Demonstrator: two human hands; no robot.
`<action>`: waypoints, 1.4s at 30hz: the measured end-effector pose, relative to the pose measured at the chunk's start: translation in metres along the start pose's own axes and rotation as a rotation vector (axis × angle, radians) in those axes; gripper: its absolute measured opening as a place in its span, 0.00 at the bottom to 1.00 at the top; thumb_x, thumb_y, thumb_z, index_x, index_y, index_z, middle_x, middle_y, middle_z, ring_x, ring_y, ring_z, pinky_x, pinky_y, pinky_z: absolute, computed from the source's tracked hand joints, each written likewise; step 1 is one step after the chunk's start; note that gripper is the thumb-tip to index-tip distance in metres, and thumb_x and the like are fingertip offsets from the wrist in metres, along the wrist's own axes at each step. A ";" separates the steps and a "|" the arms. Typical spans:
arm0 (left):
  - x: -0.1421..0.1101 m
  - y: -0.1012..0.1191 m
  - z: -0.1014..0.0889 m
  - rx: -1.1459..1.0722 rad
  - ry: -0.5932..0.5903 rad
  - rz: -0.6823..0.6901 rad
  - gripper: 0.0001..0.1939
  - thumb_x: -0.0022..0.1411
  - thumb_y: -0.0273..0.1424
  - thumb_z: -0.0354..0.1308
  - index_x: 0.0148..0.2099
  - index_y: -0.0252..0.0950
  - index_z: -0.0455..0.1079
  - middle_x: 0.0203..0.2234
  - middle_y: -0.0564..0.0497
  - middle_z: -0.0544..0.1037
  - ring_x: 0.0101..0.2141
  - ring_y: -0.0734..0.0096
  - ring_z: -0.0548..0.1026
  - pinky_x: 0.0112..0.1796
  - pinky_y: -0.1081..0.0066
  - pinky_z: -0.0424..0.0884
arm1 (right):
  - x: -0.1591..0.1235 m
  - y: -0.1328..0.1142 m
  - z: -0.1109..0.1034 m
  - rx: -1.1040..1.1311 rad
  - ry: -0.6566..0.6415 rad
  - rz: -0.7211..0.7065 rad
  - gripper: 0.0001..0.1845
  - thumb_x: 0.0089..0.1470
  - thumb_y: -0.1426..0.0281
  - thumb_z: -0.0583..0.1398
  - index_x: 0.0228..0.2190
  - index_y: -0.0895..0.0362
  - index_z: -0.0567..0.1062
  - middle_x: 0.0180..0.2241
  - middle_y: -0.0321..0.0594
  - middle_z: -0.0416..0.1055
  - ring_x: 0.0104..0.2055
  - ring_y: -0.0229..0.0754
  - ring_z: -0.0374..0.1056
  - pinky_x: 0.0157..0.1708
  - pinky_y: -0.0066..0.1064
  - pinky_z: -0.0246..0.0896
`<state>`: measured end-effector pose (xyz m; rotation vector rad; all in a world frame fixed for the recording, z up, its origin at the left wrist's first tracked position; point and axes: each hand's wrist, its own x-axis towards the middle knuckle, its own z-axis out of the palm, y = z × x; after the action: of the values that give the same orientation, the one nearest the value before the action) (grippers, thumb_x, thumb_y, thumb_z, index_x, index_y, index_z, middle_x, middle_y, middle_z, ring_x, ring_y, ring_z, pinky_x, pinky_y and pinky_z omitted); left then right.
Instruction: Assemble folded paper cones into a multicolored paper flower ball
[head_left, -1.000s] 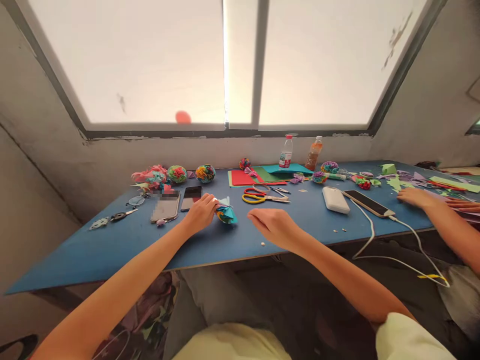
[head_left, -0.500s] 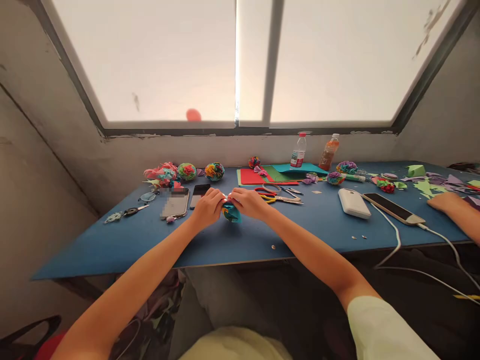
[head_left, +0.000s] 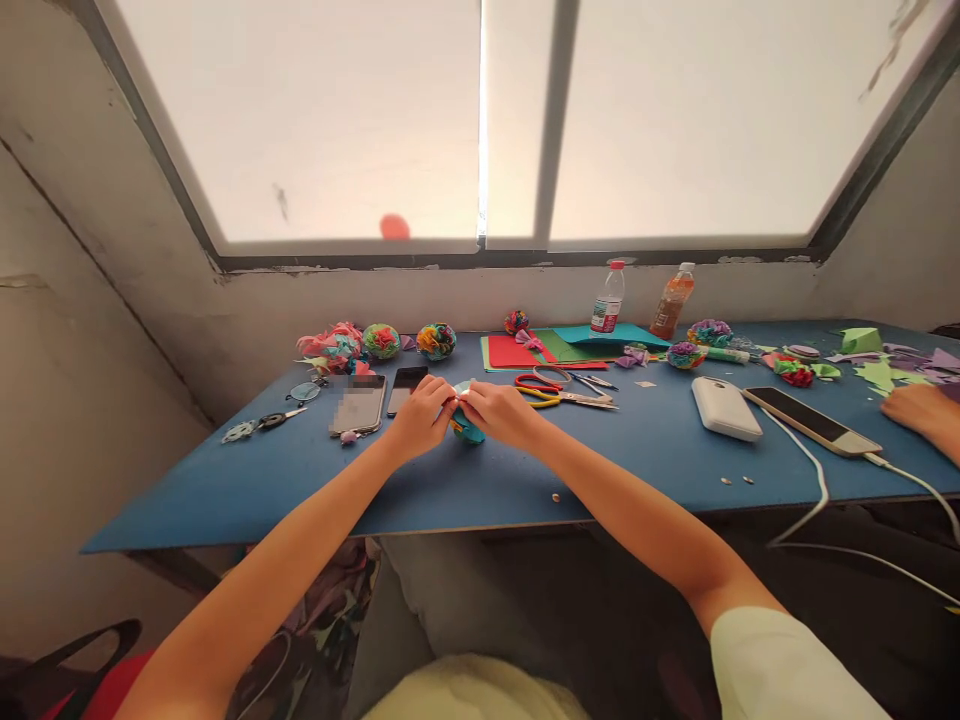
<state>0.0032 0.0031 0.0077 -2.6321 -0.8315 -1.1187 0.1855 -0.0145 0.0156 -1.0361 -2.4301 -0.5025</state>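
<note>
A small blue and multicoloured paper ball point(head_left: 469, 430) is held over the near middle of the blue table. My left hand point(head_left: 424, 416) pinches it from the left, fingers closed at its top. From the right, my right hand point(head_left: 498, 411) grips the same ball, its fingertips meeting those of the left. A pale, shiny bit shows between the two hands; what it is I cannot make out. Much of the ball is hidden behind the fingers. Just behind my left hand lies a dark phone point(head_left: 406, 388), and right of my right hand are yellow-handled scissors point(head_left: 574, 398).
Finished-looking paper balls point(head_left: 436, 341) line the back, beside coloured paper sheets point(head_left: 517, 351) and two bottles point(head_left: 609, 299). A white power bank point(head_left: 725, 408) and a cabled phone point(head_left: 814, 421) lie right. Another person's hand point(head_left: 921, 412) rests near paper scraps point(head_left: 885, 377). Small scissors point(head_left: 270, 422) lie left.
The whole view has shifted slightly, so things appear farther right. Both hands stay on the paper ball, which has turned a little, with a pale shiny part now showing at its top.
</note>
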 end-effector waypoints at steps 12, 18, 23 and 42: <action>0.000 0.005 -0.003 -0.020 -0.063 -0.092 0.11 0.65 0.28 0.43 0.29 0.37 0.58 0.25 0.50 0.67 0.32 0.66 0.63 0.35 0.65 0.64 | 0.000 -0.009 0.004 0.012 0.053 0.027 0.16 0.62 0.71 0.48 0.29 0.62 0.73 0.29 0.44 0.69 0.30 0.37 0.60 0.26 0.30 0.41; -0.003 0.006 -0.005 0.008 -0.089 -0.099 0.14 0.67 0.29 0.40 0.27 0.38 0.57 0.25 0.50 0.66 0.31 0.66 0.62 0.34 0.65 0.62 | -0.004 -0.010 0.008 0.156 0.093 0.088 0.14 0.61 0.70 0.51 0.28 0.59 0.73 0.27 0.37 0.68 0.27 0.33 0.59 0.27 0.26 0.45; -0.004 0.005 -0.003 0.031 -0.092 -0.076 0.14 0.67 0.28 0.39 0.28 0.37 0.58 0.26 0.50 0.67 0.31 0.65 0.62 0.34 0.65 0.63 | -0.002 -0.008 0.009 0.238 0.097 0.095 0.13 0.60 0.70 0.53 0.25 0.59 0.72 0.25 0.34 0.67 0.26 0.31 0.58 0.28 0.23 0.48; -0.001 0.011 -0.005 0.046 -0.037 -0.166 0.11 0.65 0.26 0.41 0.28 0.38 0.56 0.24 0.51 0.67 0.28 0.67 0.65 0.29 0.68 0.62 | 0.003 -0.035 0.004 -0.029 -0.025 0.073 0.15 0.57 0.82 0.46 0.34 0.62 0.71 0.30 0.47 0.69 0.33 0.42 0.63 0.27 0.31 0.50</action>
<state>0.0053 -0.0087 0.0112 -2.5930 -1.0866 -1.0770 0.1561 -0.0337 0.0086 -1.1451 -2.4039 -0.5048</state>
